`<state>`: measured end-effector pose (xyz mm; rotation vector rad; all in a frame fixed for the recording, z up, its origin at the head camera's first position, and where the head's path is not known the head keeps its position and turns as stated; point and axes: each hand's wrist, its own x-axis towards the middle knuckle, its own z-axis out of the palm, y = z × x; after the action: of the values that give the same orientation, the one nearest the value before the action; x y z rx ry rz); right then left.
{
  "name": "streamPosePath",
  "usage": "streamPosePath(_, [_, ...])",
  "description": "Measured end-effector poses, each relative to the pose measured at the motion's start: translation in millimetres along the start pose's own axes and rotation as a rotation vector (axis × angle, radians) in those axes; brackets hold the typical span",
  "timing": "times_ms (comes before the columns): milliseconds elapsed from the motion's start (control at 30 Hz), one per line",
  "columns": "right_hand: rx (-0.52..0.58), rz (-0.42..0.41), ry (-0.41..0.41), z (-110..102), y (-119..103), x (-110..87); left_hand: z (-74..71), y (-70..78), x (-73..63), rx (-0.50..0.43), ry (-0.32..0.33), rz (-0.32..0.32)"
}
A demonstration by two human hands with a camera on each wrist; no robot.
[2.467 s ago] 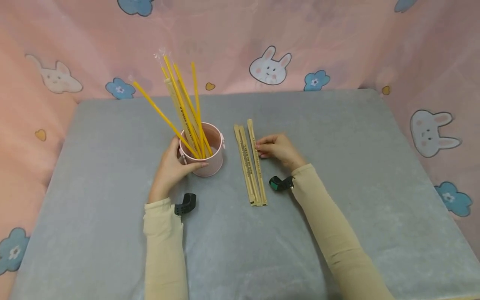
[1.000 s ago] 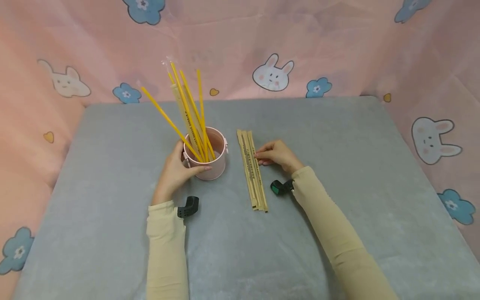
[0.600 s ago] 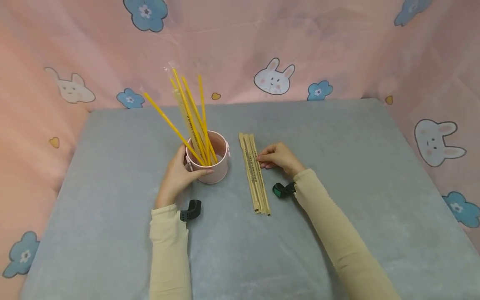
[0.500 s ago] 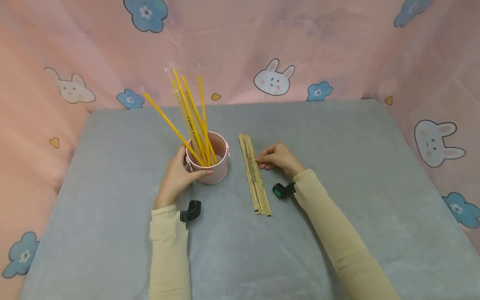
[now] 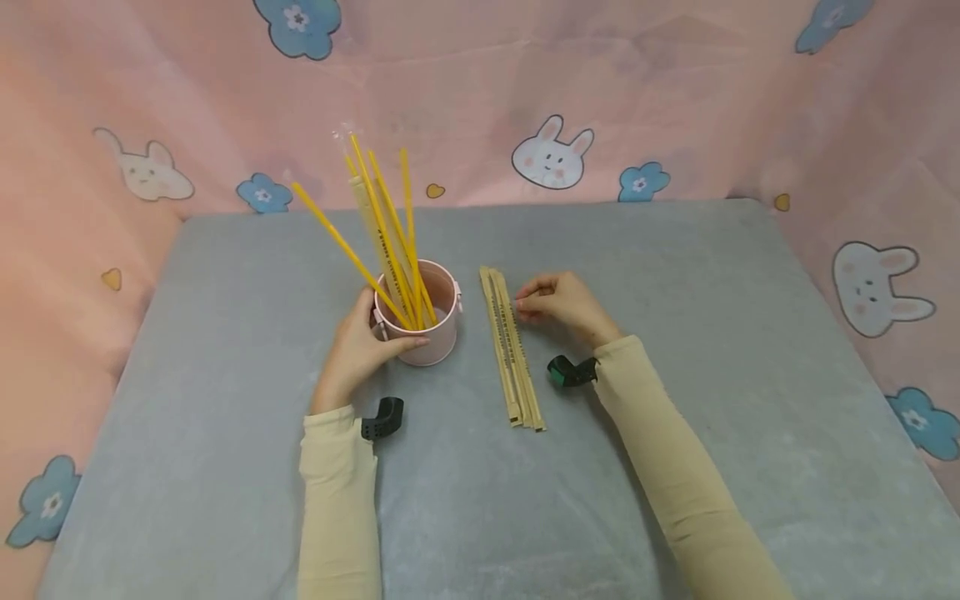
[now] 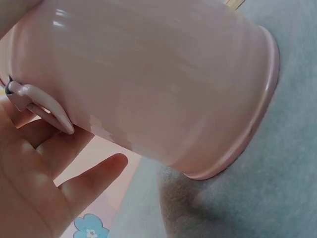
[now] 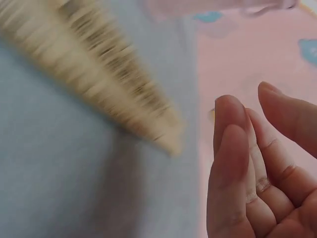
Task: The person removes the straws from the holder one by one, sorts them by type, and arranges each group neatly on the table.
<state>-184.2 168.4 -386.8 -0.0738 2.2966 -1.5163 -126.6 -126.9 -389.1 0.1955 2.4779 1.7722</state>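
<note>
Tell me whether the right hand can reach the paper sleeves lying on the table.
Probably yes: the right hand, holding nothing, is right beside the paper sleeves, with nothing visible in between.

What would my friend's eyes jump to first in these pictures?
Probably the bright yellow straws, leaning out of the pink bucket the left hand holds. Next, the long tan packets lying close together on the grey tabletop by the right hand. Then maybe the middle bunny face on the pink curtain behind.
</note>
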Motion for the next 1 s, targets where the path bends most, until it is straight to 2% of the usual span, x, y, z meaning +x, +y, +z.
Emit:
streamPosePath(267, [0.09,-0.101,-0.002,10,-36,-12.0,-0.1,-0.2,1.3,0.001,-0.005,0.008])
streamPosePath(467, [0.089,-0.209,-0.015,26,-63,-18.7,-1.2,1.1,1.3,0.003,0.002,0.003])
streamPosePath(733, [0.152,-0.341,-0.011,54,-89,-17.5,-2.6,0.1,1.5,0.03,-0.001,-0.001])
streamPosePath(1000, [0.183,-0.385,0.006,78,-110,-5.0,-4.1,-1.2,2.5,0.023,0.004,0.004])
